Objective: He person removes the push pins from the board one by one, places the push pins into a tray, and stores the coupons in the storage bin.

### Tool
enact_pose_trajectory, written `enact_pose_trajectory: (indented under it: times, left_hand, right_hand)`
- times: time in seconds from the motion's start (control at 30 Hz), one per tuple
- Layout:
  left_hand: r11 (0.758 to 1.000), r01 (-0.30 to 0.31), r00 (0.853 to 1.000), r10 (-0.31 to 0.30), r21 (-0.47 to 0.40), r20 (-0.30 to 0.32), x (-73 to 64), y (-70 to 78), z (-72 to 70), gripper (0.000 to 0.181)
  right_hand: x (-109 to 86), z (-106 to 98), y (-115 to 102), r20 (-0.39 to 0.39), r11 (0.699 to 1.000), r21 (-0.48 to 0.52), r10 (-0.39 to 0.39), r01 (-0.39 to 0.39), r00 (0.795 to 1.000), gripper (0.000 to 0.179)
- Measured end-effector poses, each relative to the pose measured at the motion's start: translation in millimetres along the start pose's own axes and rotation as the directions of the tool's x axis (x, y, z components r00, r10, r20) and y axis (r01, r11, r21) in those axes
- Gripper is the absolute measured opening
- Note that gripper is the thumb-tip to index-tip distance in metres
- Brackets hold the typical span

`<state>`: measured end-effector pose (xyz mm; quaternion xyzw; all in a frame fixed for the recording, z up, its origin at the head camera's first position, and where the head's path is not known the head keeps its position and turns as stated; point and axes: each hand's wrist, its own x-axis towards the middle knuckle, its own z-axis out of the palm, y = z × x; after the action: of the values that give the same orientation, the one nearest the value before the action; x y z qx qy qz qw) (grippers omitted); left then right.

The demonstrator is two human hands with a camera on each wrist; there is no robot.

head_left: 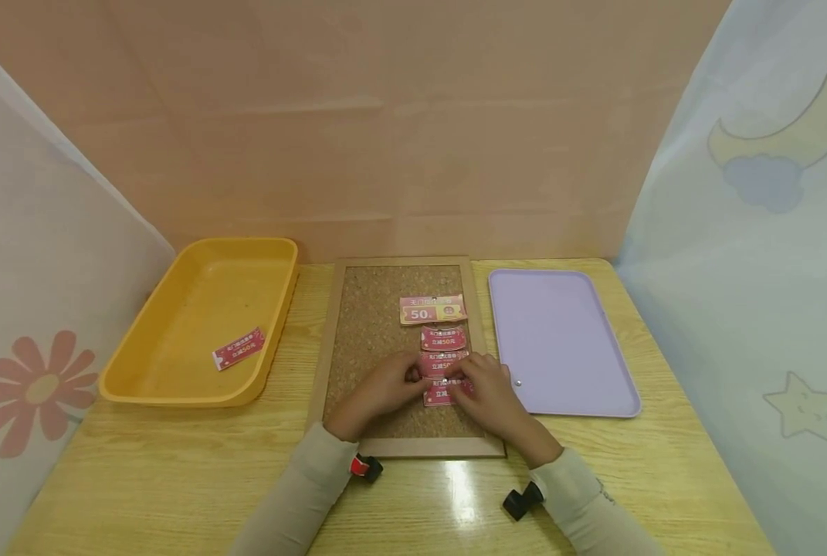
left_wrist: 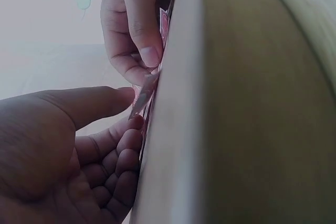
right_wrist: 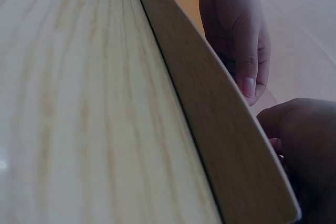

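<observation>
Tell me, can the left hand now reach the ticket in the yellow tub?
Probably yes: the yellow tub is open-topped and nothing covers that ticket. But the left hand, pinching another ticket at the corkboard, must let go first.

I have the left grip (head_left: 385,386) and right grip (head_left: 489,390) close together, fingers (left_wrist: 128,160) bent, sleeved forearms (head_left: 295,494) angling inward.

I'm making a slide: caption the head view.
Left hand and right hand at the lowest pink coupon on a corkboard, between yellow bin and purple tray.
</observation>
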<state>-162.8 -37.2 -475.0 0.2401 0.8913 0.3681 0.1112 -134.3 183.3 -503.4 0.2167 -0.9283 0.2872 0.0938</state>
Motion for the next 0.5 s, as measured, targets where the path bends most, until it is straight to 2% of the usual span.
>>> enact_pose_trajectory:
  times: [0.27,0.5]
  left_hand:
    - [1.000,0.024,1.000,-0.024,0.005,-0.006,1.5,-4.2,0.7,0.017]
    - [1.000,0.029,0.999,-0.029,-0.005,-0.016,2.9,-6.3,0.8,0.015]
  right_hand:
    - [1.6,0.3,-4.8,-0.016,1.000,-0.030,0.000,-0.001,1.000,0.012]
    - [3.6,0.3,-9.9,-0.011,0.998,-0.060,0.030,-0.031,0.999,0.008]
